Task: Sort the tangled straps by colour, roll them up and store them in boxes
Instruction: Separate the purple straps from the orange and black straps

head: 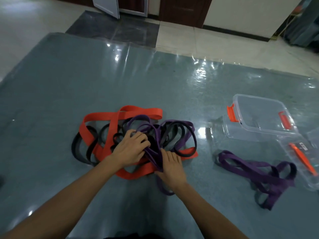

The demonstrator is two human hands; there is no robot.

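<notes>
While both hands work at its middle, the tangle of straps lies on the grey mat. Its orange strap loops widest, left to right, among black straps. The left hand curls its fingers into the tangle, gripping it. The right hand pinches a purple strap whose length runs from the near edge away into the tangle. Right of the tangle, a separate purple bundle stretches diagonally, far-left to near-right, beside a clear box with orange latches. A dark label there is too small to read.

Left hand gripping tangled straps, right hand holding purple strap, clear box nearby
</notes>
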